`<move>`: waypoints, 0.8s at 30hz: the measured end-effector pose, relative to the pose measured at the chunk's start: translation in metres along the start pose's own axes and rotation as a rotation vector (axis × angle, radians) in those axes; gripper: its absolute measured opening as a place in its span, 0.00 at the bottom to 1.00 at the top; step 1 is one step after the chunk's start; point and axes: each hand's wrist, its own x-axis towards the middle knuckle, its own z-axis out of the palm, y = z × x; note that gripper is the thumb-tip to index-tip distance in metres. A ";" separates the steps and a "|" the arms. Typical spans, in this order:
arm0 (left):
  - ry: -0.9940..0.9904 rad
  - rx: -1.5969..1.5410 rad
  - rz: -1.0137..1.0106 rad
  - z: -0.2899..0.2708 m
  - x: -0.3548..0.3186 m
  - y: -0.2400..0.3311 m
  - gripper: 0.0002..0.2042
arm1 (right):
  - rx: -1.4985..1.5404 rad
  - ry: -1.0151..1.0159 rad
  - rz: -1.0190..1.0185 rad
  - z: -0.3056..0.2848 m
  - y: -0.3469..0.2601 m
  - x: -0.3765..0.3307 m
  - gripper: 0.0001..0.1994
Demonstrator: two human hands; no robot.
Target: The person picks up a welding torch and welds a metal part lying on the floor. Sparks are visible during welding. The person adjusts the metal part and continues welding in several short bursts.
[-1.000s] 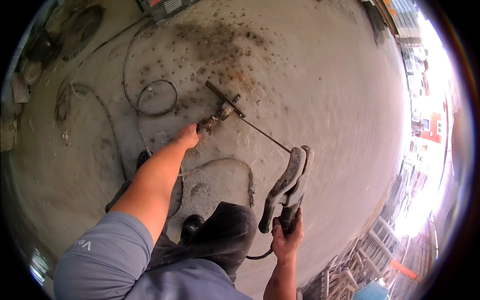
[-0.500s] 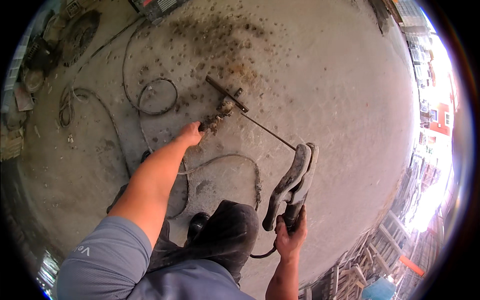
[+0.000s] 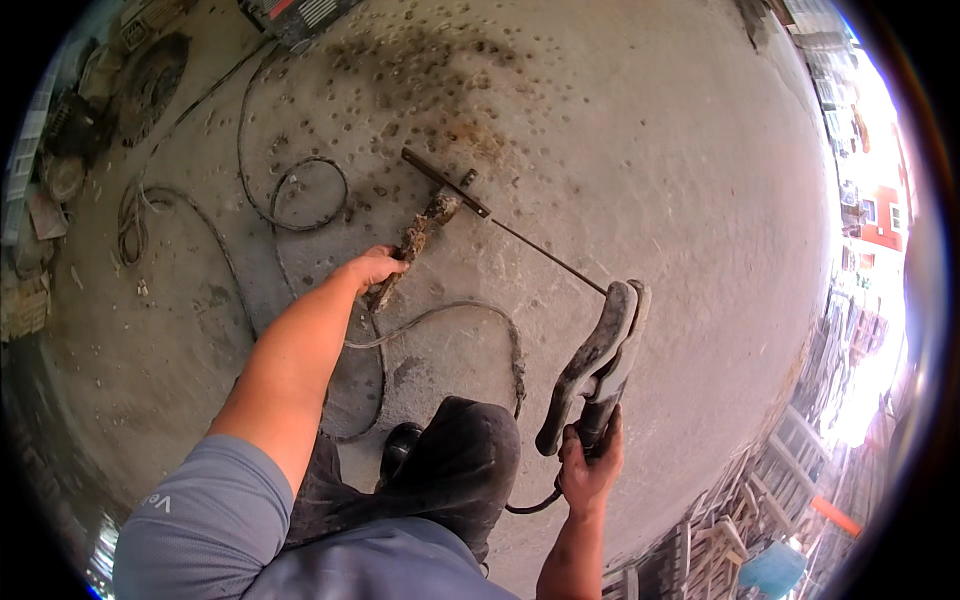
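Note:
My left hand (image 3: 373, 269) is closed round a crusted, ragged brown clamp (image 3: 418, 233), the middle part of which sits under my fingers. At its far end is a dark flat metal bar (image 3: 430, 171) with a small block beside it; I cannot tell whether the jaws grip the bar. My right hand (image 3: 590, 470) wraps the black handle of a worn grey welding electrode holder (image 3: 590, 365). From its jaws a thin welding rod (image 3: 548, 260) points to the upper left, with its tip close to the bar's near end.
Cables (image 3: 480, 306) run over the stained concrete floor (image 3: 690, 240), one looped (image 3: 310, 222) at the left. A boxy machine (image 3: 295, 18) stands at the top. Old parts and a tyre (image 3: 155, 88) lie far left; wooden frames (image 3: 715, 545) and a blue object (image 3: 772, 570) are lower right.
My left hand has shifted slightly left and down, and more of the clamp shows on both sides of it. The bar has moved slightly left. The electrode holder has moved a little right.

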 end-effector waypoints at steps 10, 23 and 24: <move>0.085 0.157 -0.017 0.030 -0.010 0.019 0.33 | -0.062 0.023 0.021 -0.005 0.002 -0.005 0.33; 0.269 0.485 -0.114 0.057 -0.002 0.027 0.39 | -0.167 0.001 -0.085 -0.008 0.020 -0.010 0.34; 0.308 0.482 -0.140 0.061 -0.003 0.029 0.39 | -0.168 -0.001 -0.089 -0.007 0.020 -0.010 0.34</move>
